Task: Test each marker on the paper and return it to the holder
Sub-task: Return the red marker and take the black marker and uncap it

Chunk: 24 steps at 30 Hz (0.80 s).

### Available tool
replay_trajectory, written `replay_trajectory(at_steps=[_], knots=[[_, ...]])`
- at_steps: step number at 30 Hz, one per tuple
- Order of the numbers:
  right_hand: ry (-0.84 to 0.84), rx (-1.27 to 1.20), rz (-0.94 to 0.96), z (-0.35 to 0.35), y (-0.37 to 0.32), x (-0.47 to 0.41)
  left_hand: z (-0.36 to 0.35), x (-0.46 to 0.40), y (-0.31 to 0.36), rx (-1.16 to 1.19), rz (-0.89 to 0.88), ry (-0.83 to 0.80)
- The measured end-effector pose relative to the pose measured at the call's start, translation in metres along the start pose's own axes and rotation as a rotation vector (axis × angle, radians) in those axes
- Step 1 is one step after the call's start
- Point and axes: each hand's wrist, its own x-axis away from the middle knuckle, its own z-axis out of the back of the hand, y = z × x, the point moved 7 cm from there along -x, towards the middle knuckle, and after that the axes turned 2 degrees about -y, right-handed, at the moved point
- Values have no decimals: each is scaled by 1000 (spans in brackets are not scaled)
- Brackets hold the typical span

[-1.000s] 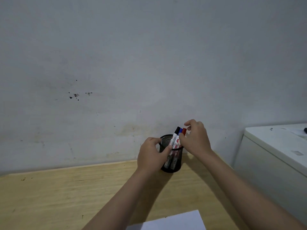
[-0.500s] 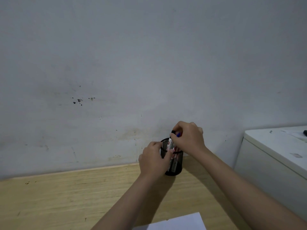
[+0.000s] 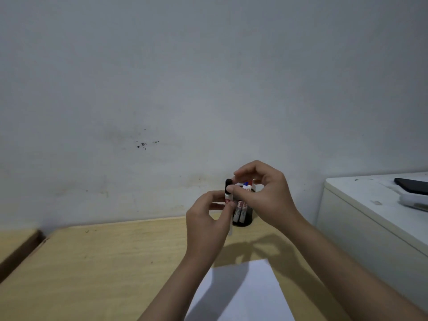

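Observation:
A black mesh holder (image 3: 245, 220) stands on the wooden table near the wall, with a blue-capped marker (image 3: 244, 185) and a red-capped marker (image 3: 249, 184) upright in it. In front of the holder I hold a white marker with a black cap (image 3: 228, 193) upright. My left hand (image 3: 208, 218) grips its barrel. My right hand (image 3: 261, 193) pinches its upper part just below the cap with thumb and forefinger. A white sheet of paper (image 3: 243, 295) lies on the table close to me, partly under my left forearm.
A white cabinet (image 3: 361, 218) stands at the right, with a dark phone (image 3: 412, 185) and a white object on top. The wooden table (image 3: 104, 262) runs to the grey wall; a gap splits off another table (image 3: 14, 239) at the left.
The black-capped marker has come up out of the holder. My left hand left the holder's side and took the marker's barrel. The view tilted down, showing more paper.

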Motion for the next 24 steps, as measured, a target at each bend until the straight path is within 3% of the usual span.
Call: replay_trajectory(at_steps=[3,8,11,14,19,24], knots=[[0,-68,-13,1,-20,23,21,20,16,23,41,3],[203,-158,-162,4,-15,83,55,50,30,142,133,63],[385,-152,-344,-5,-3,131,65,66,38,126,142,64],[556,-301,-594,-21,1,173,70,81,42,126,165,102],[440,-644,-840,-60,11,190,65,99,40,192,201,92],[386,-801,-757,-60,5,169,60,107,36,148,184,11]])
